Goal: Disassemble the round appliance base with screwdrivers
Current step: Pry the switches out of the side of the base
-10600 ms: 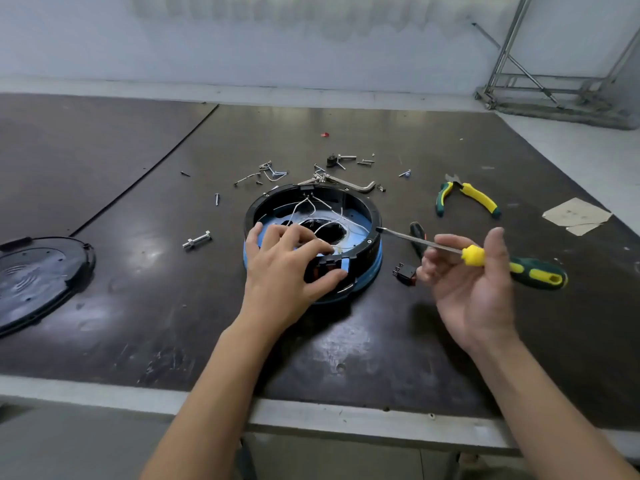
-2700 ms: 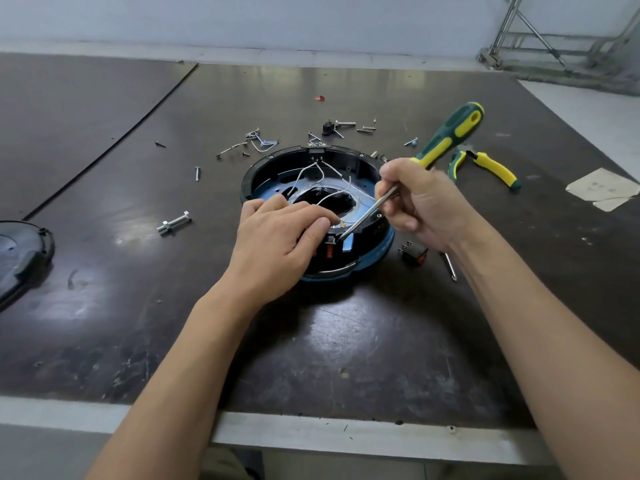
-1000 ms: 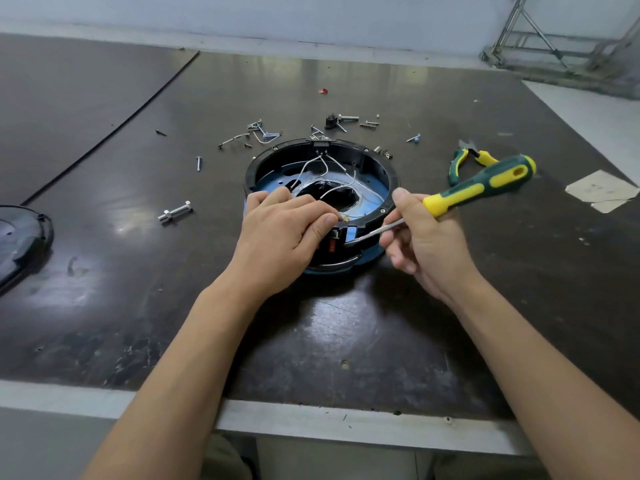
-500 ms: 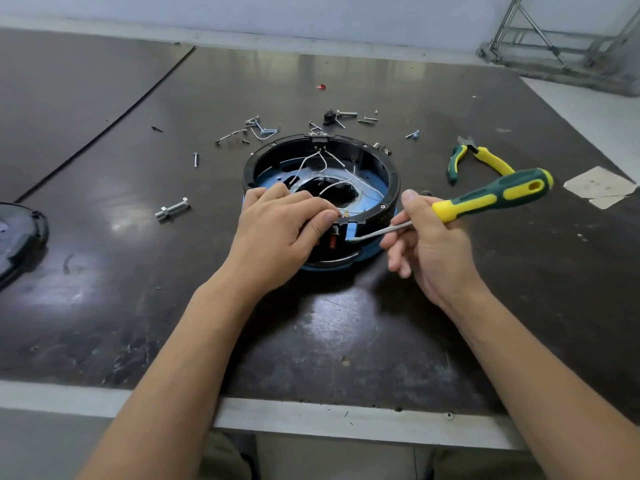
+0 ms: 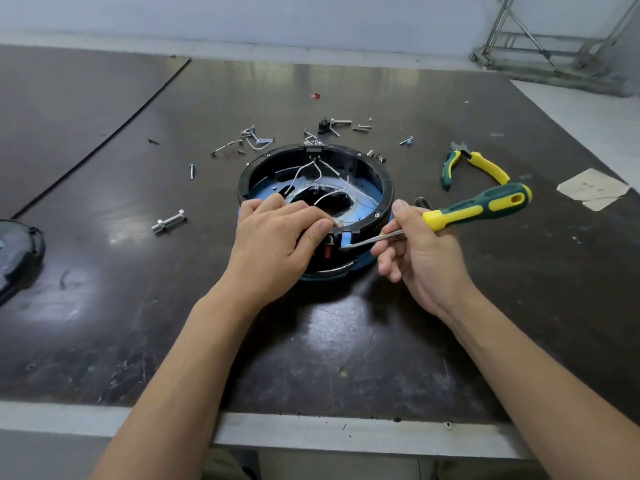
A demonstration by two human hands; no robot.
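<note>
Screwdriver (image 5: 474, 209) flatter; base (image 5: 378, 174) under fingers (image 5: 294, 213)

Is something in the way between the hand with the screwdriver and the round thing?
Nothing visible. The right hand holds the green-and-yellow screwdriver, whose metal tip reaches the round black-and-blue appliance base beside the left hand.

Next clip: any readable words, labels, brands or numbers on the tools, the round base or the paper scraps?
No text can be read.
screwdriver handle: no print visible.
round base: no label shows.
paper scraps: faint specks only, no writing.
black lid: raised marks, too blurred to read.
</note>
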